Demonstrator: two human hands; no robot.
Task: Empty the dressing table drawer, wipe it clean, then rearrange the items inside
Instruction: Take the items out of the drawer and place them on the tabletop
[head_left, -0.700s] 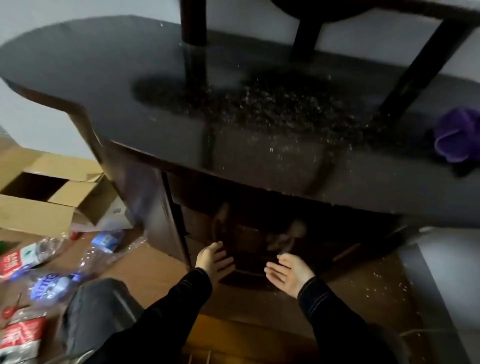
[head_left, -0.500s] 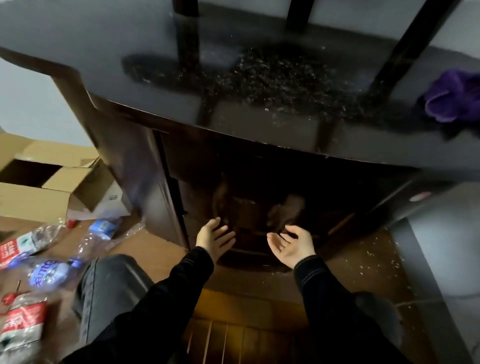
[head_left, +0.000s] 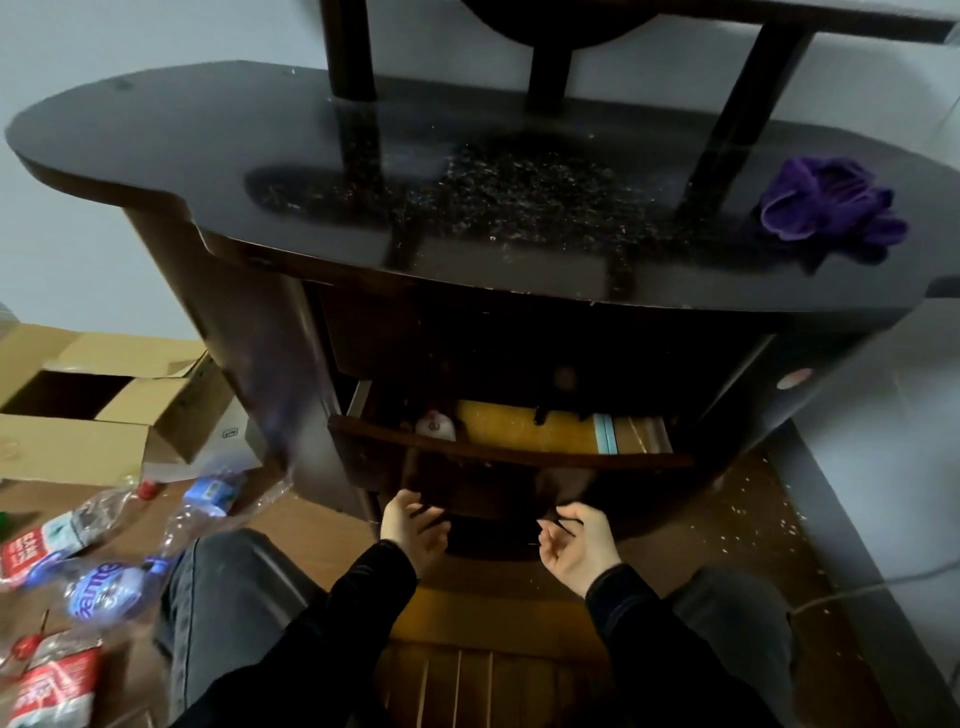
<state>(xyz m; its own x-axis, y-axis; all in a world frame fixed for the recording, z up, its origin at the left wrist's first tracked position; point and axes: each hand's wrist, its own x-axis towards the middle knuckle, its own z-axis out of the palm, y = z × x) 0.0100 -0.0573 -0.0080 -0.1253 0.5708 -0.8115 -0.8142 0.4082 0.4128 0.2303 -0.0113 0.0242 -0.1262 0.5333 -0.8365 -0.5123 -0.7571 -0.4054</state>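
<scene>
The dark dressing table (head_left: 208, 156) stands in front of me, its top dusted with pale specks. Its curved drawer (head_left: 509, 457) is pulled partly out. Inside I see a small white round item (head_left: 435, 427), a yellow flat surface (head_left: 524, 426) and a light blue strip (head_left: 605, 434); the rest lies in shadow. My left hand (head_left: 413, 530) and my right hand (head_left: 576, 548) are at the lower edge of the drawer front, fingers curled up under it. A crumpled purple cloth (head_left: 831, 208) lies on the right of the tabletop.
An open cardboard box (head_left: 104, 405) sits on the floor at the left, with crushed plastic bottles (head_left: 104, 582) in front of it. My knees flank a wooden slatted stool (head_left: 467, 686). A grey wall or panel (head_left: 893, 467) and a cable (head_left: 857, 592) are at the right.
The drawer was closed before and now stands partly out. Both hands went from open palms near the front to fingers hooked under its lower edge. The view has tilted up.
</scene>
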